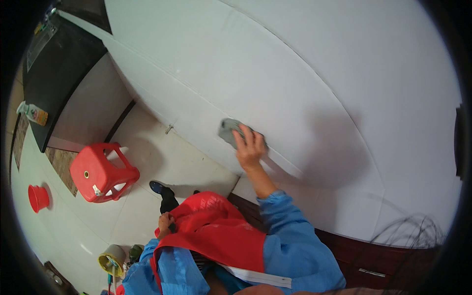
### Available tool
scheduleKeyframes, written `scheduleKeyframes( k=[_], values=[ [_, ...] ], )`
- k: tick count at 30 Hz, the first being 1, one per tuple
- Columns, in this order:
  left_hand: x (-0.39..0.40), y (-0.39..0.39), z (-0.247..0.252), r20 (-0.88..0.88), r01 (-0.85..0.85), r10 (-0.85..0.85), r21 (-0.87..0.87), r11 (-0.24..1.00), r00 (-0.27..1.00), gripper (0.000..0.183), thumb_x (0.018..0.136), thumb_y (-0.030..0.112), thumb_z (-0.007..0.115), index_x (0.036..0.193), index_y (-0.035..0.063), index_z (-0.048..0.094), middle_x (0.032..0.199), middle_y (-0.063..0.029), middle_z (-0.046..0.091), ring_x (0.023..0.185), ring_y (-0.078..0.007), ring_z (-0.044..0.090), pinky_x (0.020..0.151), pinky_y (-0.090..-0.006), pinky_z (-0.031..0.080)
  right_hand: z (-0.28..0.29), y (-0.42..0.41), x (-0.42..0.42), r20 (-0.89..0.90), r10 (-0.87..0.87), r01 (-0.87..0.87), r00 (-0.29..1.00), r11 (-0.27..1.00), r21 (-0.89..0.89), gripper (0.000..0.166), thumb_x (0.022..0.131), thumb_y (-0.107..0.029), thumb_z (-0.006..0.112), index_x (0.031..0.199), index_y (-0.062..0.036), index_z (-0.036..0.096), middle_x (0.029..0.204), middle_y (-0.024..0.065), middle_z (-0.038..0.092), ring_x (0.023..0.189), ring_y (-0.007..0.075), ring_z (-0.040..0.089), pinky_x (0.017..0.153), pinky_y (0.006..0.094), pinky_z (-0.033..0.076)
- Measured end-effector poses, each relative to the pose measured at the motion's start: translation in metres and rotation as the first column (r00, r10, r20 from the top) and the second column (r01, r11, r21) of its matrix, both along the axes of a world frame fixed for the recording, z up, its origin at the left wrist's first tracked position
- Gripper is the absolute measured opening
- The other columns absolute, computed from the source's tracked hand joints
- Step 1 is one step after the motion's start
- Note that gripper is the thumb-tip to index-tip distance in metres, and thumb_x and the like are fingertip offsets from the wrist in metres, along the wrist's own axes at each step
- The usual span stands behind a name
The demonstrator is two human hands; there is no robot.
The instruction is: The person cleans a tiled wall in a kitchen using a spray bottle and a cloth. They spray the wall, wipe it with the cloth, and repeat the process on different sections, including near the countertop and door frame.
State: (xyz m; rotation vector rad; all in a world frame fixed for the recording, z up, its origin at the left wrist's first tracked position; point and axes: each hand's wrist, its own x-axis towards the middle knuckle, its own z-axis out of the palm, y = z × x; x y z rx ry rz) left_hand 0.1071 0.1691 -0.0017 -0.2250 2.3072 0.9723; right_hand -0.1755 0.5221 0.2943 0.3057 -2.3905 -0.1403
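Note:
My right hand (250,147) grips a folded grey cloth (229,132) and presses it flat on the white wall (280,81). The cloth lies across a thin horizontal seam, fingers spread over its near side. Lower on the left, my left hand (166,222) rests with bent fingers against the red apron (221,228) at my waist. Whether its fingers hold the apron fabric cannot be told.
A red plastic stool (92,171) stands on the tiled floor beside a dark-topped counter (66,70). On the counter's edge is a spray bottle (37,114). A red bucket (38,198) and a grey bucket with a yellow rim (112,256), holding handled tools, stand further left. Dark wooden drawers (354,258) lie at right.

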Motion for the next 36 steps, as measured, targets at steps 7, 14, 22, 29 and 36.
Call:
scheduleKeyframes(
  k=[7, 14, 22, 29, 36],
  values=[
    [-0.008, -0.012, 0.025, -0.049, 0.023, -0.021, 0.036, 0.999, 0.999, 0.011, 0.071, 0.017, 0.062, 0.079, 0.0083, 0.061, 0.076, -0.0124, 0.064, 0.072, -0.0321, 0.061, 0.066, -0.041, 0.049, 0.008, 0.033, 0.042, 0.077, -0.083, 0.087, 0.994, 0.995, -0.05, 0.031, 0.067, -0.003, 0.059, 0.091, -0.0187, 0.069, 0.111, -0.002, 0.06, 0.09, 0.024, 0.051, 0.077, 0.0368, 0.044],
    [-0.03, 0.012, 0.021, -0.056, -0.023, 0.023, 0.0, 1.0, 0.998, 0.009, 0.07, 0.015, 0.059, 0.075, 0.0077, 0.06, 0.075, -0.0153, 0.062, 0.075, -0.0339, 0.06, 0.069, -0.0442, 0.049, -0.003, 0.129, 0.161, 0.17, -0.415, 0.42, 0.894, 0.907, 0.004, 0.043, 0.055, 0.009, 0.071, 0.093, -0.0106, 0.064, 0.114, 0.0087, 0.055, 0.097, 0.0337, 0.052, 0.078, 0.0458, 0.046],
    [-0.026, 0.018, 0.043, 0.054, -0.206, 0.205, 0.013, 0.978, 0.977, 0.007, 0.072, 0.013, 0.056, 0.076, 0.0083, 0.06, 0.08, -0.0154, 0.063, 0.078, -0.0346, 0.06, 0.072, -0.045, 0.049, -0.032, 0.081, 0.089, 0.557, -0.136, 0.116, 0.82, 0.991, 0.071, 0.044, 0.057, 0.006, 0.066, 0.098, -0.0095, 0.061, 0.116, 0.0103, 0.054, 0.096, 0.032, 0.052, 0.079, 0.0447, 0.045],
    [-0.017, 0.002, 0.058, -0.008, -0.341, 0.342, 0.07, 0.938, 0.94, 0.006, 0.074, 0.012, 0.056, 0.077, 0.0092, 0.06, 0.079, -0.0144, 0.062, 0.079, -0.0346, 0.06, 0.07, -0.0445, 0.049, -0.058, -0.026, -0.043, 0.705, 0.203, -0.488, 0.68, 0.843, 0.228, 0.036, 0.067, 0.0, 0.059, 0.102, -0.008, 0.062, 0.116, 0.0117, 0.055, 0.086, 0.029, 0.051, 0.065, 0.0378, 0.042],
    [-0.008, -0.013, 0.072, 0.064, -0.449, 0.446, 0.037, 0.893, 0.893, 0.009, 0.076, 0.012, 0.055, 0.082, 0.0086, 0.061, 0.081, -0.0138, 0.063, 0.08, -0.0335, 0.059, 0.071, -0.043, 0.049, -0.046, -0.13, -0.124, 0.588, 0.124, -0.496, 0.8, 0.688, 0.529, 0.032, 0.072, -0.008, 0.061, 0.104, -0.006, 0.059, 0.127, 0.014, 0.048, 0.094, 0.0262, 0.05, 0.069, 0.0393, 0.042]
  ],
)
